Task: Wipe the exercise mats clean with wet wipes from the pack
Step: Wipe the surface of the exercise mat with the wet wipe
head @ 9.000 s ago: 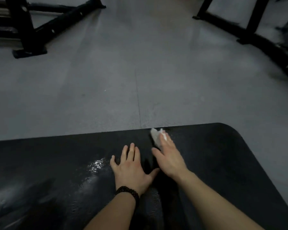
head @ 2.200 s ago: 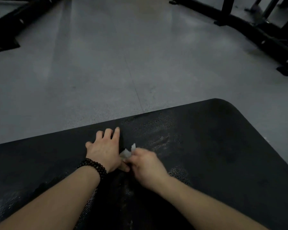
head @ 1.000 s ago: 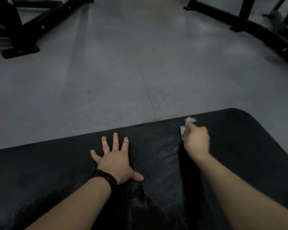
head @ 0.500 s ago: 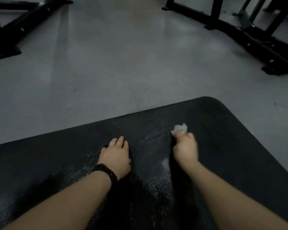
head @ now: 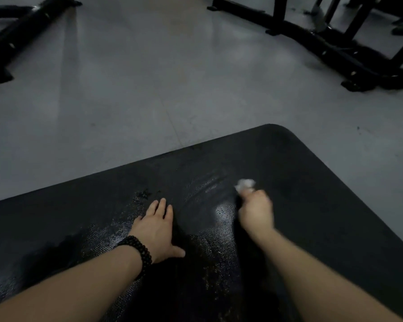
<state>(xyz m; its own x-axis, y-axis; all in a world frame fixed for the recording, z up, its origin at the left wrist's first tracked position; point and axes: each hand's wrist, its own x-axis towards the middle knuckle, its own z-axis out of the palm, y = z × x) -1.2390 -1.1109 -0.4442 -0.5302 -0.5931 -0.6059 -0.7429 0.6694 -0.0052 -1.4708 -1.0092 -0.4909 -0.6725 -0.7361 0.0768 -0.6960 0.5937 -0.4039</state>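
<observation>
My right hand [head: 256, 211] gripped a crumpled wet wipe [head: 244, 183] against the black exercise mat [head: 323, 205], while my left hand [head: 155, 227] pressed flat, fingers straight.

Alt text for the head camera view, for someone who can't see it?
A person's right hand rubs a crumpled white wipe on a black mat, while the left hand presses flat on it. Grey floor and black equipment frames lie beyond.
</observation>
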